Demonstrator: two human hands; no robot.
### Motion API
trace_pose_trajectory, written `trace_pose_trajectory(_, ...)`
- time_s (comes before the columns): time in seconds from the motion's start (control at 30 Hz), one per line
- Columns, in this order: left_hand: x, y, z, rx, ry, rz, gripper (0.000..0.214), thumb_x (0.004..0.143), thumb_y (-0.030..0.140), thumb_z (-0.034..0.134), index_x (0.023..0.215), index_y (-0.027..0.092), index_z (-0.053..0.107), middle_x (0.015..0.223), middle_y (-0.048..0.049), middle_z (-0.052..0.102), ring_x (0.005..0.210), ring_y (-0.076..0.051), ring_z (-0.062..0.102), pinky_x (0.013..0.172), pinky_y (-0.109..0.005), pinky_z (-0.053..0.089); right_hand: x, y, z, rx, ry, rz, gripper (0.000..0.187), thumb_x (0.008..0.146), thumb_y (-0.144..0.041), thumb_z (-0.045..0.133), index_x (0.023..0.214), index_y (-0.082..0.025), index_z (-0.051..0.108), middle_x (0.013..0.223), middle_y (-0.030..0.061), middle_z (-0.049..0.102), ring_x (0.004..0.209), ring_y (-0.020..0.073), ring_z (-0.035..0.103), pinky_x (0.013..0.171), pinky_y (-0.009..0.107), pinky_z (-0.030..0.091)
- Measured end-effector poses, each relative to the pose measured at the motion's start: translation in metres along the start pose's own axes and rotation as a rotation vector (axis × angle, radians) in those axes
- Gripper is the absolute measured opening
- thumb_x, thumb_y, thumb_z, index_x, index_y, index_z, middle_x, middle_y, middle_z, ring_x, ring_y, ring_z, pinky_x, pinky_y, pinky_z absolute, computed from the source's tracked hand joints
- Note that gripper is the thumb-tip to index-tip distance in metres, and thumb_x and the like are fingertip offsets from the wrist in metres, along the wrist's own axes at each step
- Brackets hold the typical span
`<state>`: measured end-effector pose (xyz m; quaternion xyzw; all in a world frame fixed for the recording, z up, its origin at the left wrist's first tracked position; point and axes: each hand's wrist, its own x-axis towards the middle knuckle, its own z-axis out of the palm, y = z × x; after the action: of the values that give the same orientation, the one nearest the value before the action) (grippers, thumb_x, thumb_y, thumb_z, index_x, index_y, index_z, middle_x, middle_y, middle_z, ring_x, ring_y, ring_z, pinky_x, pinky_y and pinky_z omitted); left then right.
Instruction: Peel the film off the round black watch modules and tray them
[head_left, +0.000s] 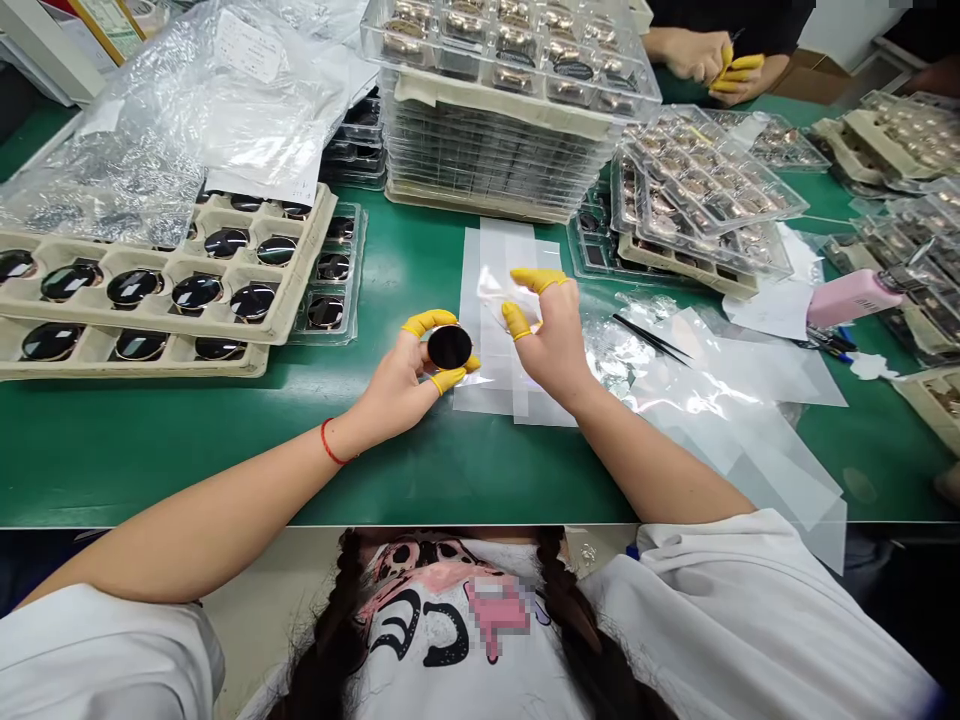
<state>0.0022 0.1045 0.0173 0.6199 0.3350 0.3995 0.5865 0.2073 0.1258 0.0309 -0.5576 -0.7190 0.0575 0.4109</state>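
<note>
My left hand [397, 375], with a red string bracelet on the wrist, holds a round black lens [450, 347] by its edge between fingers in yellow finger cots. My right hand [553, 335], also wearing yellow cots, pinches a small piece of clear film [510, 306] between thumb and fingers. The hands are a short way apart, above strips of translucent film [487, 385] lying on the green work mat [225, 470]. A beige tray of dark round lenses [150, 300] lies to the left of my left hand.
A tall stack of clear plastic trays [502, 130] stands ahead. Black tweezers [651, 338] lie on shiny film to the right, near a pink bottle [847, 298]. A co-worker's hands [712, 65] in yellow cots work at the far side. Bubble wrap [150, 150] lies at the back left.
</note>
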Motion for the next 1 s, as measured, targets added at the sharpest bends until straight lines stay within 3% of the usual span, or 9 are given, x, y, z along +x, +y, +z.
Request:
trace_pose_trajectory(0.1, -0.001, -0.004, 0.001, -0.025, 0.024, 0.165, 0.044, 0.089, 0.026, 0.06, 0.121, 0.025, 0.031, 0.122, -0.0076, 0.056, 0.117, -0.021, 0.064, 0.098, -0.039, 0.055, -0.001, 0.0, -0.002, 0.069, -0.132, 0.101, 0.032, 0.086, -0.022, 0.053, 0.118, -0.02, 0.053, 0.122, 0.0105, 0.059, 0.111, 0.0247, 0.053, 0.096, 0.044, 0.042)
trace_pose_trajectory(0.2, 0.0, -0.007, 0.002, -0.001, 0.058, 0.262, 0.044, 0.09, 0.03, 0.059, 0.122, 0.029, 0.029, 0.132, -0.0082, 0.043, 0.136, -0.025, 0.049, 0.099, -0.041, 0.056, -0.004, -0.011, -0.005, 0.117, -0.279, 0.077, 0.021, 0.089, -0.023, 0.05, 0.108, -0.021, 0.06, 0.11, 0.007, 0.065, 0.103, 0.022, 0.057, 0.093, 0.043, 0.043)
trace_pose_trajectory(0.33, 0.001, -0.009, 0.002, 0.028, 0.021, 0.275, 0.043, 0.092, 0.031, 0.056, 0.124, 0.031, 0.027, 0.131, -0.0081, 0.041, 0.142, -0.027, 0.04, 0.099, -0.045, 0.056, -0.01, -0.028, -0.011, -0.03, -0.25, -0.114, 0.014, 0.091, -0.027, 0.053, 0.097, -0.022, 0.065, 0.106, 0.0053, 0.068, 0.104, 0.0243, 0.055, 0.098, 0.046, 0.036)
trace_pose_trajectory(0.43, 0.001, -0.011, 0.0, 0.051, 0.009, 0.291, 0.045, 0.092, 0.03, 0.057, 0.125, 0.031, 0.027, 0.131, -0.0085, 0.042, 0.143, -0.027, 0.039, 0.101, -0.046, 0.055, -0.012, -0.034, -0.013, -0.041, -0.263, -0.149, 0.013, 0.09, -0.028, 0.055, 0.097, -0.022, 0.064, 0.105, 0.0056, 0.067, 0.102, 0.0234, 0.055, 0.096, 0.044, 0.036)
trace_pose_trajectory(0.57, 0.001, -0.013, -0.001, 0.07, 0.011, 0.303, 0.046, 0.092, 0.026, 0.057, 0.126, 0.03, 0.027, 0.136, -0.0101, 0.042, 0.143, -0.027, 0.04, 0.1, -0.043, 0.056, -0.013, -0.034, -0.01, 0.054, -0.347, -0.058, 0.01, 0.089, -0.027, 0.059, 0.096, -0.021, 0.064, 0.104, 0.0057, 0.067, 0.1, 0.0224, 0.056, 0.089, 0.04, 0.04)
trace_pose_trajectory(0.83, 0.0, -0.01, 0.0, 0.071, -0.019, 0.251, 0.045, 0.092, 0.026, 0.057, 0.124, 0.028, 0.025, 0.144, -0.015, 0.038, 0.143, -0.026, 0.04, 0.105, -0.045, 0.051, -0.013, -0.035, -0.006, 0.237, -0.376, 0.054, 0.005, 0.085, -0.023, 0.06, 0.082, -0.02, 0.06, 0.091, 0.0037, 0.067, 0.09, 0.019, 0.056, 0.087, 0.037, 0.043)
trace_pose_trajectory(0.93, 0.0, -0.006, 0.002, 0.008, -0.033, 0.181, 0.044, 0.091, 0.028, 0.058, 0.12, 0.027, 0.025, 0.144, -0.0151, 0.039, 0.143, -0.026, 0.04, 0.105, -0.045, 0.051, -0.004, -0.032, -0.012, 0.411, -0.39, 0.213, 0.007, 0.084, -0.026, 0.061, 0.082, -0.019, 0.061, 0.091, 0.0031, 0.066, 0.091, 0.0174, 0.058, 0.088, 0.036, 0.046)
trace_pose_trajectory(1.0, 0.001, -0.005, 0.002, -0.056, -0.04, 0.095, 0.044, 0.089, 0.029, 0.06, 0.119, 0.025, 0.027, 0.137, -0.0136, 0.047, 0.136, -0.024, 0.049, 0.105, -0.045, 0.052, 0.005, -0.027, -0.019, 0.524, -0.357, 0.342, 0.009, 0.082, -0.028, 0.062, 0.083, -0.019, 0.061, 0.093, 0.0029, 0.066, 0.091, 0.0165, 0.06, 0.089, 0.037, 0.047)
